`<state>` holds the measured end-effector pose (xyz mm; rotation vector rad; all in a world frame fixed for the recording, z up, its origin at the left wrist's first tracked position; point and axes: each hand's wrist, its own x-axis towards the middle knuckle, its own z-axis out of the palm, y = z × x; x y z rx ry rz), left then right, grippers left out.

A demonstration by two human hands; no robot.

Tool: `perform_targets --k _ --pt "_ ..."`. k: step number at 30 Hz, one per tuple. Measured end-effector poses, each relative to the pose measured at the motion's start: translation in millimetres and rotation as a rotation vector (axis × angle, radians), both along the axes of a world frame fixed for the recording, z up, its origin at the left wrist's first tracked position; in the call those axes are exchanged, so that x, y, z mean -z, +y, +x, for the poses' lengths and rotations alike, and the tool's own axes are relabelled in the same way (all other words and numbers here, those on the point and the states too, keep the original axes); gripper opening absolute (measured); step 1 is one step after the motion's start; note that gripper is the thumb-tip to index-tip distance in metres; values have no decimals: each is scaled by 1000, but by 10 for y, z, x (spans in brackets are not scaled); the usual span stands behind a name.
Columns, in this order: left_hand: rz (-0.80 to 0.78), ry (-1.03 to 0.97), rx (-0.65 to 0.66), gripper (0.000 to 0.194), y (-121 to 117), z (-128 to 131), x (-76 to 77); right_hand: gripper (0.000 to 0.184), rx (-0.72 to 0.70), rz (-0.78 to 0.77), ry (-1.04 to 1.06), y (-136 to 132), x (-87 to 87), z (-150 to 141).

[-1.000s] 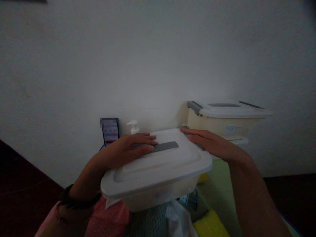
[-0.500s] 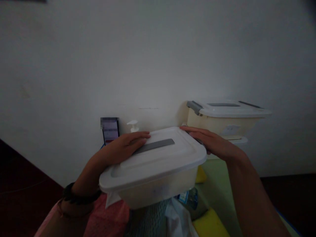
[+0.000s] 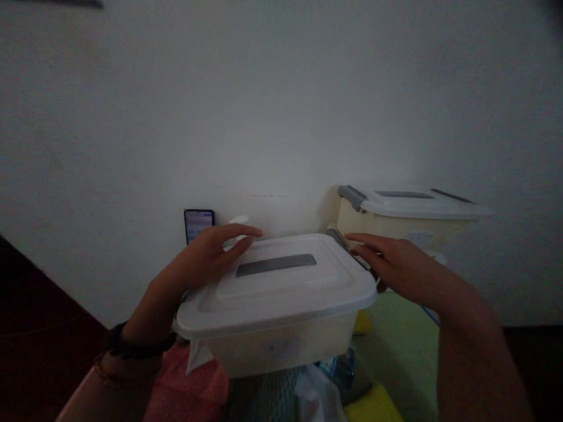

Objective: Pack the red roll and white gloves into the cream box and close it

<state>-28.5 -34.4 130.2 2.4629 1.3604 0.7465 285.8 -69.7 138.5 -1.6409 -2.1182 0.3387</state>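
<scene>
Plastic box [image 3: 281, 346], rectangular, under smooth lid [image 3: 281, 293] (rounded corners, grey inlay).

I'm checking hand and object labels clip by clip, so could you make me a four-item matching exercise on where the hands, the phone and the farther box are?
1. Left hand
2. Right hand
3. Phone
4. Farther box

A. Behind the near box, to its right
B. Fingers by the grey latch at the near box's right end
C. Lit, upright near the wall
D. At the left part of the near box's lid

Pairs: 1-D, 2-B, 3-C, 4-A
</scene>
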Motion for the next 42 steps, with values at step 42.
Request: perform_targets --k 42 --pt "-179 62 -26 62 -71 88 69 27 -262 120 -67 -149 78 -621"
